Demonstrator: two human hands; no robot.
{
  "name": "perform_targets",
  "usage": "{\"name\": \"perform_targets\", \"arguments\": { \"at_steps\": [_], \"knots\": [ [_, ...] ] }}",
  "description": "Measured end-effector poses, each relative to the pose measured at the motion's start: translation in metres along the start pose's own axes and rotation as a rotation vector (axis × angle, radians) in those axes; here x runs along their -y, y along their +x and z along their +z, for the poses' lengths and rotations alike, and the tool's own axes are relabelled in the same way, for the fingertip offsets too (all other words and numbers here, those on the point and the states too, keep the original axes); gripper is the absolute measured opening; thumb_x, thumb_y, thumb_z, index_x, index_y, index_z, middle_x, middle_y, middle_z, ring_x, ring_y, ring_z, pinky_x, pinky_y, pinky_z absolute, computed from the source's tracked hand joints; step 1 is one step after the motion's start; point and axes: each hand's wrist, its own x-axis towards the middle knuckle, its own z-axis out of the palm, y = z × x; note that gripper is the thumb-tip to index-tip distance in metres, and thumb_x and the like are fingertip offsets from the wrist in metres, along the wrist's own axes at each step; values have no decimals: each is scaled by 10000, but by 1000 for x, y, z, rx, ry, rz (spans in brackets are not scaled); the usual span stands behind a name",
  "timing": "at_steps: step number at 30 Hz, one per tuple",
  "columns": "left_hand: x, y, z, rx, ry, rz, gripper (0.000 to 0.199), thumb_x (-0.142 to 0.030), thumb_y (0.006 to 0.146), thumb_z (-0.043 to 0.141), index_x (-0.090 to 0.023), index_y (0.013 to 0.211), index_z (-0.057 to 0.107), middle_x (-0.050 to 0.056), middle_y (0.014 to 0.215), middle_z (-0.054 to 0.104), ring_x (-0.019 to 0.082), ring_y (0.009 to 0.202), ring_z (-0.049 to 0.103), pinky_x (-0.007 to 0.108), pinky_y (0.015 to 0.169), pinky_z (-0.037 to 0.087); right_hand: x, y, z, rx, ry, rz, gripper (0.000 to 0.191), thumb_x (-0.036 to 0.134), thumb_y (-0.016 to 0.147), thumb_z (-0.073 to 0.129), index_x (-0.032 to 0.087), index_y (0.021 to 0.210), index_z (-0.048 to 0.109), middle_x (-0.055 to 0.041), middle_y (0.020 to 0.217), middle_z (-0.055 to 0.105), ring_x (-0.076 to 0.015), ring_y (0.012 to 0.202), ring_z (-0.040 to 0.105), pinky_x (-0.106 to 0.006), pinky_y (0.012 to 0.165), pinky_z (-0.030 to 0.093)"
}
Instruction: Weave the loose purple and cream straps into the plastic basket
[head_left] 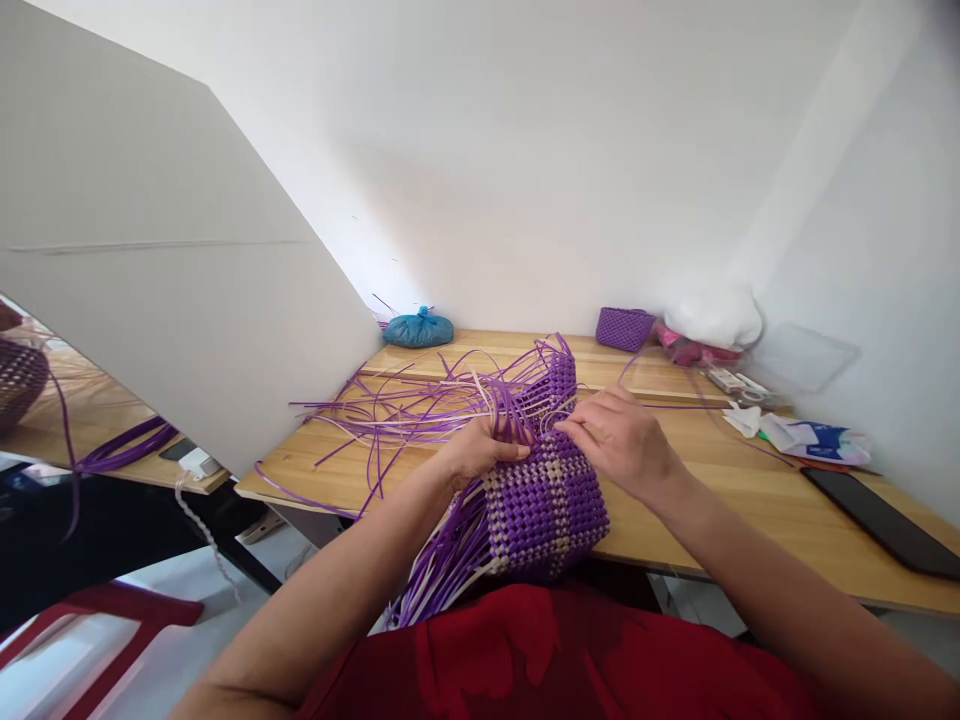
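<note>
A partly woven basket (551,500) of purple and cream plastic strips rests against my body at the table's front edge. Long loose strips (405,410) fan out from it to the left, over the tabletop and down beside my lap. My left hand (484,452) is closed at the basket's upper rim, thumb on top, with purple strips bunched in its fingers. Above the rim, my right hand (619,435) pinches at a thin pale strip that curls near the fingertips; the pinch itself is partly hidden.
On the wooden table (705,490) stand a blue tied bag (418,328), a small purple basket (625,328) and a white bag (712,318). At right lie a black phone (885,520) and a tissue pack (814,440). A white partition (180,230) rises at left; a red stool (112,610) stands below.
</note>
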Motion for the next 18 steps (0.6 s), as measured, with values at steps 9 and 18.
{"name": "perform_targets", "arguments": {
  "at_steps": [9, 18],
  "knots": [
    [17, -3, 15, -122, -184, 74, 339, -252, 512, 888, -134, 790, 734, 12, 723, 670, 104, 658, 556, 252, 714, 418, -13, 8, 31, -1, 2, -25, 274, 124, 861, 591, 174, 1119, 669, -86, 1094, 675, -241, 1035, 562, -416, 955, 433],
    [16, -5, 15, -120, -203, 76, 315, -242, 505, 880, -127, 765, 743, 19, 708, 674, 103, 630, 548, 251, 681, 414, -20, 30, 29, 292, 285, -177, 394, 94, 910, 467, 229, 1236, 642, -31, 1165, 706, -166, 1051, 649, -340, 945, 493]
  ]
}}
